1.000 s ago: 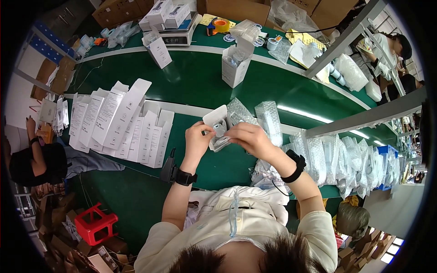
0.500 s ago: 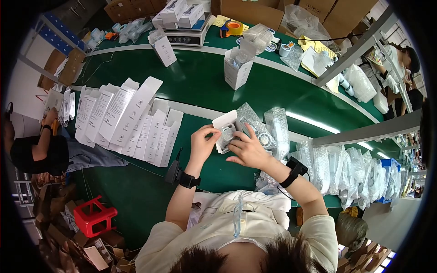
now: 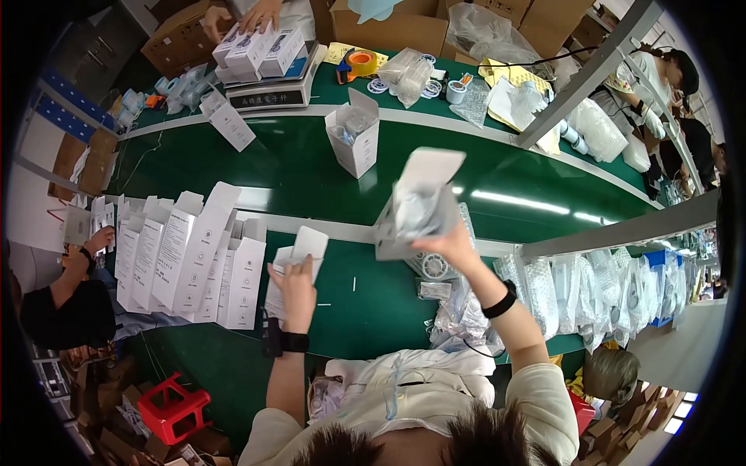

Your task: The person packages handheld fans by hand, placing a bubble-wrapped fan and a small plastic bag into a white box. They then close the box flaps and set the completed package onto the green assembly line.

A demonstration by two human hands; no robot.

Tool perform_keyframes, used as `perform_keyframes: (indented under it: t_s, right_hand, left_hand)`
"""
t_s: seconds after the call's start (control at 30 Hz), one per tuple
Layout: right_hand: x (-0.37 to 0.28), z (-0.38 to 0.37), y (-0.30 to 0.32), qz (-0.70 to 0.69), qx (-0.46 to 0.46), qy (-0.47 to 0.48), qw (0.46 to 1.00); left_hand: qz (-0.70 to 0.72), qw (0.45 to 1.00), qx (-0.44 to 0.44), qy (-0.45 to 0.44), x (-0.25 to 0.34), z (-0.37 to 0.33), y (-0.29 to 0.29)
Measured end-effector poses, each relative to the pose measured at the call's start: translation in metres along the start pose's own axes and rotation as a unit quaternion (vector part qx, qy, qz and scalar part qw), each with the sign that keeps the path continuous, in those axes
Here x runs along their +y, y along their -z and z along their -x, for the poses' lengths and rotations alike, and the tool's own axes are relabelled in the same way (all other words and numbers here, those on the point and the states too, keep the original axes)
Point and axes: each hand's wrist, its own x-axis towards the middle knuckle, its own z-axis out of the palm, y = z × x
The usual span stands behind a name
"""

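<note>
My right hand (image 3: pixel 451 242) grips a white box (image 3: pixel 396 233) near its base, over the edge of the green belt. Its flap stands up, and something in clear plastic shows inside, smeared by motion. My left hand (image 3: pixel 297 291) has its fingers closed on another white box (image 3: pixel 279 289) with a raised flap, at the right end of a row of open white boxes (image 3: pixel 183 252). Partly behind my right hand lies a bubble-wrapped piece with a round white part (image 3: pixel 434 266). Clear plastic bags (image 3: pixel 458 314) are heaped below it.
On the belt (image 3: pixel 287 167) stand two open white boxes, one upright (image 3: pixel 353 144) and one tilted (image 3: pixel 228 123). Beyond is a scale (image 3: pixel 272 95) stacked with small boxes, touched by another person's hands (image 3: pixel 260 15). A metal post (image 3: pixel 594 74) and bubble-wrapped packs (image 3: pixel 575 291) are at right.
The box that both my hands were working at has moved away toward the belt in my right hand. My left hand has moved left onto another white box. Another person's hands have appeared at the scale.
</note>
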Motion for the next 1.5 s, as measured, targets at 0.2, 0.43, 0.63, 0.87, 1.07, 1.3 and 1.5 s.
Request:
perform_keyframes:
  t_s: [0.2,0.43,0.63,0.87,1.07,1.3,1.5]
  right_hand:
    - [0.048,-0.087,0.107,0.057,0.200,0.043,0.977]
    - [0.110,-0.074,0.156,0.448,0.210,0.088,0.864]
    - [0.108,0.001,0.086,0.429,-0.121,-0.340,0.828]
    - [0.109,0.026,0.077,0.490,0.073,-0.197,0.846]
    - [-0.057,0.038,0.071,0.258,0.205,0.035,0.944]
    - [-0.043,0.050,-0.024,-0.151,0.409,0.037,0.899]
    - [-0.032,0.061,-0.047,0.124,0.407,0.109,0.898]
  left_hand:
    - [0.154,0.982,-0.101,0.028,0.101,-0.014,-0.005]
    - [0.310,0.939,-0.106,0.100,0.057,-0.011,-0.056]
    - [0.718,0.639,-0.205,0.186,0.072,0.013,-0.067]
    - [0.725,0.671,-0.135,0.079,0.089,0.005,0.001]
    - [0.464,0.877,-0.118,-0.048,0.098,0.004,0.026]
    - [0.512,0.857,-0.059,0.002,0.133,0.017,0.015]
    - [0.472,0.877,0.091,0.028,0.144,0.035,-0.006]
